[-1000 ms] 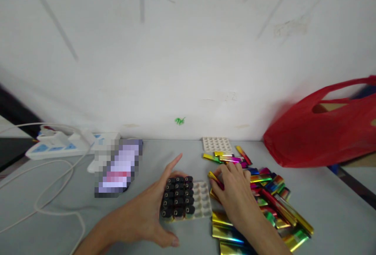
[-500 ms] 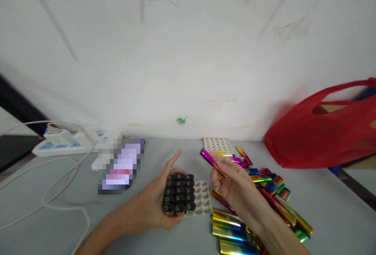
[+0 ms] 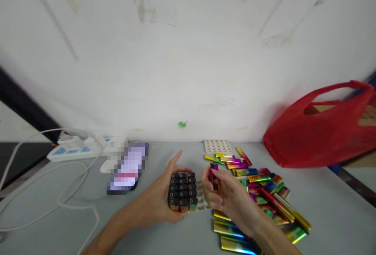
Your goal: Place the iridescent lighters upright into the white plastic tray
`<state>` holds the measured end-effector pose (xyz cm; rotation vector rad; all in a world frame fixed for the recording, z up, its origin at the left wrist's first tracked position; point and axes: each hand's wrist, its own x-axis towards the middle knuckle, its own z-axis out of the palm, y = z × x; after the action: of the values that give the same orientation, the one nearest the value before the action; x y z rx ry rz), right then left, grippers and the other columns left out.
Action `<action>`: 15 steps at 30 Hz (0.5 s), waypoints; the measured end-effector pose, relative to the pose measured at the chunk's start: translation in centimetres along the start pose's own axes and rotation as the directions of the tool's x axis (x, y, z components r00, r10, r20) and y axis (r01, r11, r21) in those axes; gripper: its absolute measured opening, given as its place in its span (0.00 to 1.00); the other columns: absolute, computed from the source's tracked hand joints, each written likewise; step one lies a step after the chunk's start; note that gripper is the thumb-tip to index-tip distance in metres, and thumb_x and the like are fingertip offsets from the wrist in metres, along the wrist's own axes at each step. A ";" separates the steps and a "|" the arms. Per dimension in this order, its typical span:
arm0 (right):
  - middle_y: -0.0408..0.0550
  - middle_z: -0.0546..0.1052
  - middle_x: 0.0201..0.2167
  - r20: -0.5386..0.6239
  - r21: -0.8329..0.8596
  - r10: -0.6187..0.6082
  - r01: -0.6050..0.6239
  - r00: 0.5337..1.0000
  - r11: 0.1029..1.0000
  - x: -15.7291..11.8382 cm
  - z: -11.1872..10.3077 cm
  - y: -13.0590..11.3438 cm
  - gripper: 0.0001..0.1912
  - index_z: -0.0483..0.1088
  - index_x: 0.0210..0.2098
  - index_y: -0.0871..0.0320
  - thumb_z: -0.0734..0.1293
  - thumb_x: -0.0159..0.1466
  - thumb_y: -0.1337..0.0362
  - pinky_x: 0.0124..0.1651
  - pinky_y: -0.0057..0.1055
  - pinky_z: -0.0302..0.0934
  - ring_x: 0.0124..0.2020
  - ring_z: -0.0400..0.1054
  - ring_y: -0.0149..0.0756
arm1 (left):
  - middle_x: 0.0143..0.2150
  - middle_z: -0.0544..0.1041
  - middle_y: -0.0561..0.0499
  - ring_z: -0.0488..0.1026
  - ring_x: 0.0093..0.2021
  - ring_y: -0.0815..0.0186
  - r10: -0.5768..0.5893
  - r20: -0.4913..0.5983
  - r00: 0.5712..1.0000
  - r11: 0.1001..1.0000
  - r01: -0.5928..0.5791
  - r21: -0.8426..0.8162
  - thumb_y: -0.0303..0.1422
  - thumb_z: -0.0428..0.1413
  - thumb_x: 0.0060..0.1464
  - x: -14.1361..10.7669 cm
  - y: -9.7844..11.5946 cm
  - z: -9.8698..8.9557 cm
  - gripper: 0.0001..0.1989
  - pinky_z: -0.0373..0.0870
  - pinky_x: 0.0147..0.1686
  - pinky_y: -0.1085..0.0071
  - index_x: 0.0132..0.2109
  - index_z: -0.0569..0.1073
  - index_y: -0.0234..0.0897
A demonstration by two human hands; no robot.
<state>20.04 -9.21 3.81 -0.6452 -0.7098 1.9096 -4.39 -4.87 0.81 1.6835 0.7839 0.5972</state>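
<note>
My left hand (image 3: pixel 157 198) is wrapped round the left side of a block of black-topped lighters (image 3: pixel 182 192), one finger pointing up and away. These lighters stand upright in rows in a white tray with round-cornered pockets (image 3: pixel 202 200); the pockets on its right side hold nothing. Just right of the tray, my right hand (image 3: pixel 227 192) is closed on a shiny magenta lighter (image 3: pixel 216 176), held nearly upright with its black end at the top. Under and beyond that hand lies a loose pile of shiny coloured lighters (image 3: pixel 276 204), partly hidden by the forearm.
A second white tray (image 3: pixel 217 146) lies against the wall. A red bag (image 3: pixel 311 133) stands at the right. On the left are a phone (image 3: pixel 129 169), a white power strip (image 3: pixel 79 149) and a looping white cable (image 3: pixel 70 205) across the grey table.
My right hand has turned the magenta lighter from a slant to nearly upright, black end up, and lowered it beside the tray. My left hand keeps its grip on the block.
</note>
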 end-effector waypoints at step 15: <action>0.35 0.66 0.20 -0.088 -0.037 -0.133 0.130 0.987 0.991 0.4 0.0 0.9 0.21 0.72 0.35 0.56 0.76 0.70 0.46 0.22 0.25 0.43 0.18 0.46 0.24 | 0.69 0.71 0.43 0.83 0.48 0.56 0.016 -0.113 0.993 1.000 -0.017 -0.011 0.20 0.68 0.46 -0.3 -1.1 1.1 0.72 0.84 0.48 0.60 0.80 0.28 0.64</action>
<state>19.30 -9.17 3.11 -0.6831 -0.7083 1.7402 -3.97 -5.68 -0.53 1.6580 0.8460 0.7126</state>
